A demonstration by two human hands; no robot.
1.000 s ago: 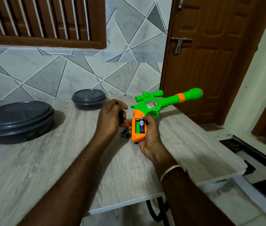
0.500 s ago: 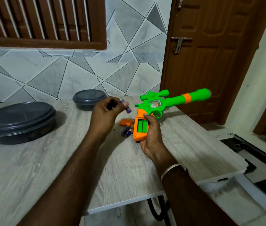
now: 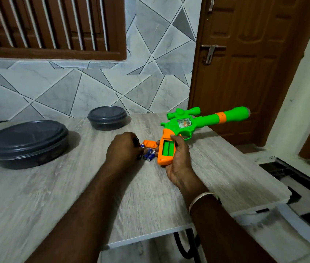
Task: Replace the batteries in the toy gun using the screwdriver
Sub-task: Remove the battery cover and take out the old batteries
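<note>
My right hand grips the orange handle of the green and orange toy gun, barrel pointing to the far right. Its battery compartment lies open and shows only green plastic inside. The orange compartment cover lies on the table just left of the handle. Two blue batteries lie in front of the cover. My left hand rests low beside them, its fingers curled round a black screwdriver. A third blue battery shows at its fingertips; I cannot tell whether it is held.
A large dark lidded container stands at the left of the wooden table. A smaller one stands at the back by the tiled wall. The table's right and near edges are close. A brown door is behind the gun.
My left hand took a battery out of the gun's handle, lifted it, then came down to the table beside the loose batteries. The compartment now holds none. The gun shifted slightly.
</note>
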